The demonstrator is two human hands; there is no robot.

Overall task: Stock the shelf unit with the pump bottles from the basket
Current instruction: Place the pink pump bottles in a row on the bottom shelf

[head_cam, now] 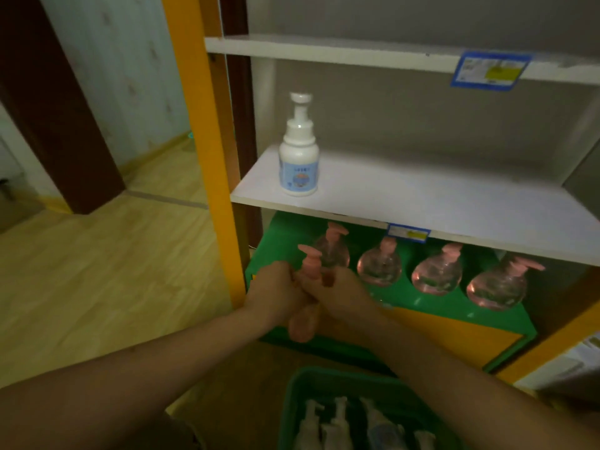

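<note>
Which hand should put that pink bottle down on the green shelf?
Probably the right hand. It wraps the pink pump bottle from the side nearest the row on the green shelf; the left hand is at the outer edge.

Both hands closed together around one pink pump bottle

Bare forearms reach forward and converge. The left hand (pixel 279 287) wraps the pink pump bottle (pixel 310 264) from the left; the right hand (pixel 341 289) grips it from the right, fingers overlapping, pump head poking up between them.
</note>
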